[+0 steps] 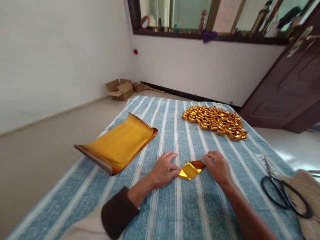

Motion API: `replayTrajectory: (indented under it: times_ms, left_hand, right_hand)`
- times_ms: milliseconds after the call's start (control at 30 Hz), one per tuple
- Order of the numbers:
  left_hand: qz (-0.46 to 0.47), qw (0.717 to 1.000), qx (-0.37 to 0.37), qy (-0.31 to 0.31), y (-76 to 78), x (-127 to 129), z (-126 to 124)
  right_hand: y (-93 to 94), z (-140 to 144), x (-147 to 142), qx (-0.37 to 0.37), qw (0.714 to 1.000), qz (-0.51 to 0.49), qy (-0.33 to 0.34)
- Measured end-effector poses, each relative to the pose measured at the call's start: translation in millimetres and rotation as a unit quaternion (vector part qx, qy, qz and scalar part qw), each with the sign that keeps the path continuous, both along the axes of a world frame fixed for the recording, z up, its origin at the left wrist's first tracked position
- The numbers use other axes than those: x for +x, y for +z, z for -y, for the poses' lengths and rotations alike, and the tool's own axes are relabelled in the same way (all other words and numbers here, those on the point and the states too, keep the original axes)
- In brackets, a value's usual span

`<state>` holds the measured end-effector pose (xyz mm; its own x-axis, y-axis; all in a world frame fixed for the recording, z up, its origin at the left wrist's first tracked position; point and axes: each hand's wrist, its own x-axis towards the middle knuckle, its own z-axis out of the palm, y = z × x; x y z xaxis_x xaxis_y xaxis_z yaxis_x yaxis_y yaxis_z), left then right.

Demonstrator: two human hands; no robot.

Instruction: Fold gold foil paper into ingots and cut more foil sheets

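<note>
Left hand (165, 170): fingers pinching the near-left end of the foil strip (189, 171), thumb lying along its edge. Right hand (220, 169): fingers gripping the strip's other end, thumb pressing close to the tip. The strip is lying low over the striped cloth (172, 213), spanning the gap between both hands; its middle is shining bright gold, its right part showing darker. From where I am standing, I am seeing fold lines running slantwise across it.

Left of the hands, a stack of gold sheets (120, 141) is resting on the cloth, its corners curling up. Beyond the right hand, a cluster of folded gold pieces (215, 120) is sitting tightly packed. At the right, scissors (283, 195) are lying with their black handles partly overlapping a brown fuzzy cover (308, 196). On the floor, behind the stack, an open box (122, 91) is standing near the wall.
</note>
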<state>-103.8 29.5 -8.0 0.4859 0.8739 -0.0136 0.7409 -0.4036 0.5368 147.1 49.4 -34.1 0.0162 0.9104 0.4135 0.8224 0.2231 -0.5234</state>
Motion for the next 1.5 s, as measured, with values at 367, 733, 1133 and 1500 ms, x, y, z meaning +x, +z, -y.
replayTrajectory:
  times_ms: [367,733,1133,1500]
  left_hand:
    - [0.048,0.994,0.088,0.031,-12.8,5.3,3.0]
    - [0.073,0.993,0.092,0.005,-12.5,8.4,7.4]
    - [0.028,0.929,0.362,-0.069,-7.1,9.3,12.1]
    - [0.053,0.973,0.204,-0.091,5.6,9.6,19.2]
  right_hand:
    - [-4.9,6.6,-1.4,-0.014,0.991,0.035,0.13]
    - [28.5,17.4,-3.1,-0.224,0.925,-0.254,0.171]
    - [27.2,41.0,-3.6,0.028,0.934,-0.123,0.333]
    - [15.8,41.2,-2.2,-0.018,0.949,-0.082,0.304]
